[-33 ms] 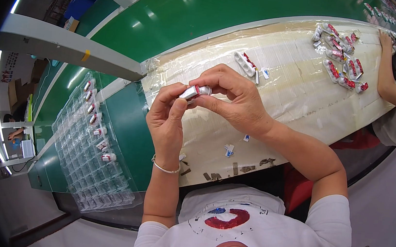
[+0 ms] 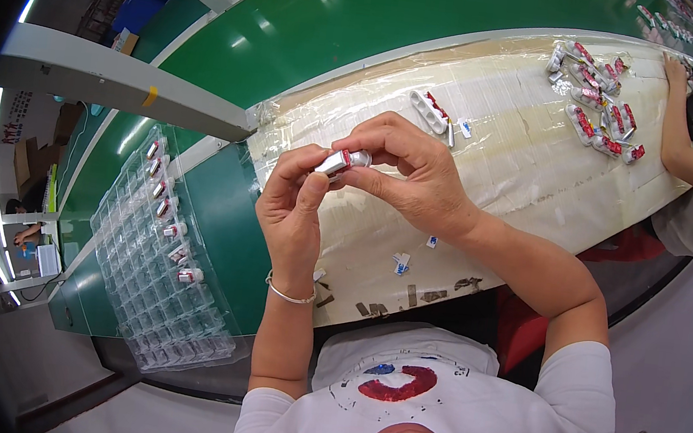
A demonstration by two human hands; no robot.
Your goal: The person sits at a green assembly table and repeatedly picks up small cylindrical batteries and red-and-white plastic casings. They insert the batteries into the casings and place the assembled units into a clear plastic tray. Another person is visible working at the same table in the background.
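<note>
Above the left part of the cream-covered table (image 2: 527,203), both my hands hold one small white piece with a red label (image 2: 341,163). My left hand (image 2: 292,210) pinches its left end between thumb and fingers. On its right end, the thumb and fingertips of my right hand (image 2: 427,183) are closed. Part of the piece is hidden by the fingers, so its exact kind does not show. Just beyond my right hand lies a white elongated holder with a red label (image 2: 428,111), beside small white-and-blue stickers (image 2: 465,129).
To the left, a clear plastic tray with many cells (image 2: 143,279) bears several red-and-white pieces (image 2: 188,275) along its right side. More such pieces (image 2: 603,100) are heaped at the far right, near another person's arm (image 2: 677,126). A grey metal post (image 2: 123,76) juts in from the left.
</note>
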